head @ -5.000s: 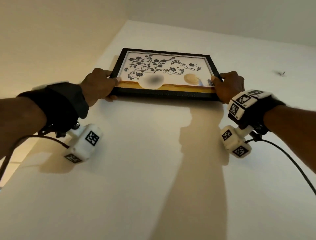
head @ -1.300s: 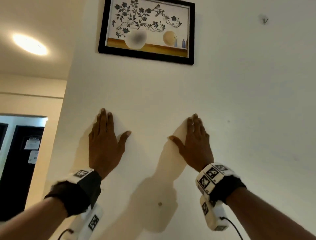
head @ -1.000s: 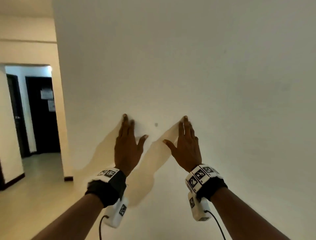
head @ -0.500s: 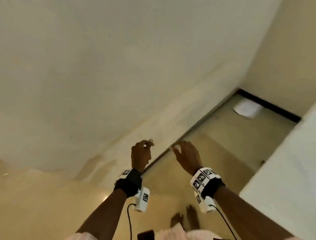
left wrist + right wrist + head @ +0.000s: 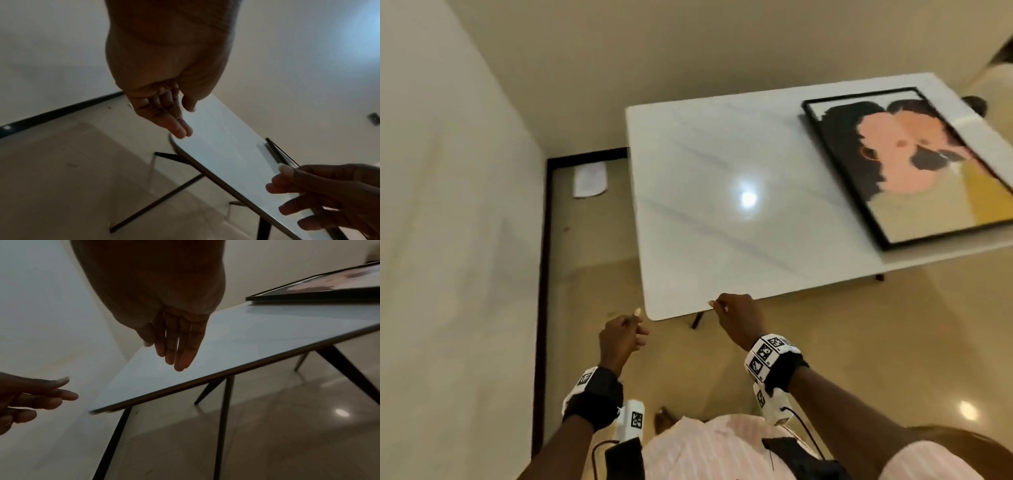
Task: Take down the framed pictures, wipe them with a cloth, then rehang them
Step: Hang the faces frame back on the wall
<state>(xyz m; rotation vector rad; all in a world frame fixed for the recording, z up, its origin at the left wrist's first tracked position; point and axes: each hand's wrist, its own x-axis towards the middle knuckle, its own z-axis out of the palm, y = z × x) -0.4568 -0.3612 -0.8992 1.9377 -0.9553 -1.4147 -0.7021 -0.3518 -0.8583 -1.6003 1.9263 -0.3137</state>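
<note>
We look down on a white marble-patterned desk point(image 5: 722, 212) standing on dark slanted legs point(image 5: 347, 366) over a glossy beige floor point(image 5: 859, 342), with a pale wall point(image 5: 448, 205) running along our left and a dark skirting strip point(image 5: 542, 274) at its foot. A ceiling light shows as a bright spot on the desk top. On the far right part of the desk lies a framed picture point(image 5: 907, 164), flat and face up, black-framed, showing dark, peach and yellow shapes; its right side runs out of the head view. On the floor by the wall, beyond the desk, lies a small white cloth-like piece point(image 5: 589, 179); we cannot tell what it is.

Our right hand point(image 5: 736, 318) hangs at the near edge of the desk, fingers point(image 5: 183, 350) loosely extended, nothing in it. Our left hand point(image 5: 621, 337) hovers just off the desk's near left corner, fingers point(image 5: 174, 125) slack and lightly bent, also holding nothing. Both hands are well apart from the picture.
</note>
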